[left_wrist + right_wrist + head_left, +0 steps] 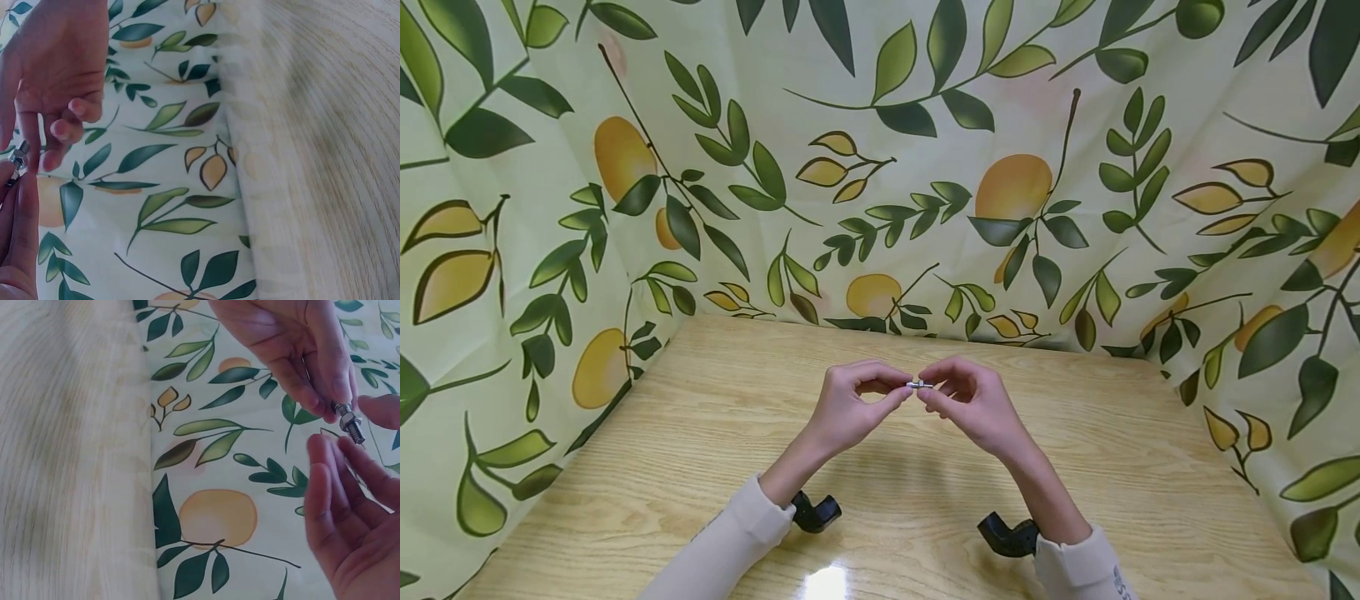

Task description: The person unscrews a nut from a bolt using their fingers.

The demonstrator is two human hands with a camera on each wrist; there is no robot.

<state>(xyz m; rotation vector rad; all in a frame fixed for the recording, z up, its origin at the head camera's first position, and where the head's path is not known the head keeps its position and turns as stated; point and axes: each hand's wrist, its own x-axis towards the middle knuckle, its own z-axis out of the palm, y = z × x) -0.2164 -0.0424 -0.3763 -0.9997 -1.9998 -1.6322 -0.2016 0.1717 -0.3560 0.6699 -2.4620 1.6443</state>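
A small metal bolt [356, 432] with a hex nut [347, 419] on its thread is held up over the table between both hands. My left hand [859, 398] pinches one end of the bolt between thumb and fingertips, hiding that end. On the other side, my right hand [966, 398] has its thumb and index fingertips around the nut, at opposite sides of it. The threaded tip points toward the right palm. In the left wrist view the nut shows just above the left fingertips, with the right fingers curved beside it.
Under the hands lies a light wood-grain tabletop [737, 442], with a bright glare patch near its front edge. A leaf-and-fruit patterned cloth [865, 242] hangs behind and along both sides. Black curved mounts [1011, 537] are strapped at both wrists.
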